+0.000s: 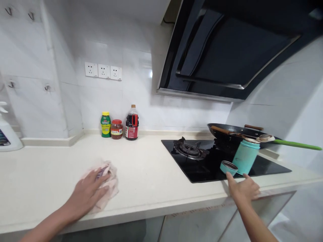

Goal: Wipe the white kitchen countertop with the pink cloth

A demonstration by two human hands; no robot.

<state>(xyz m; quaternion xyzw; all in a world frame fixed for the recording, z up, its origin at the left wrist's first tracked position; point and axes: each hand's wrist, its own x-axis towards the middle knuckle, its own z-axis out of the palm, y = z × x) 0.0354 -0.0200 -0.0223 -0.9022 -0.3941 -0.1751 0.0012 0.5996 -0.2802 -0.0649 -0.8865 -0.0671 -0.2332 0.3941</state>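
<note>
My left hand (88,191) lies palm down over a pale pink cloth (111,183) on the white countertop, its fingers bent over the cloth. The cloth's edges look blurred. My right hand (244,189) is by the counter's front edge, holding nothing that I can see, with the thumb apart from the bent fingers. The thumb tip is close to a small teal lid (228,168); I cannot tell if they touch. Directly behind this hand, a teal bottle (246,156) stands on the black glass cooktop (181,165).
A black wok (219,131) with a green-handled utensil (297,144) sits at the back right. Along the wall stand a green bottle (106,125), a red-lidded jar (116,129) and a dark sauce bottle (132,123). A spray bottle (8,132) is far left. The range hood (222,50) overhangs the cooktop.
</note>
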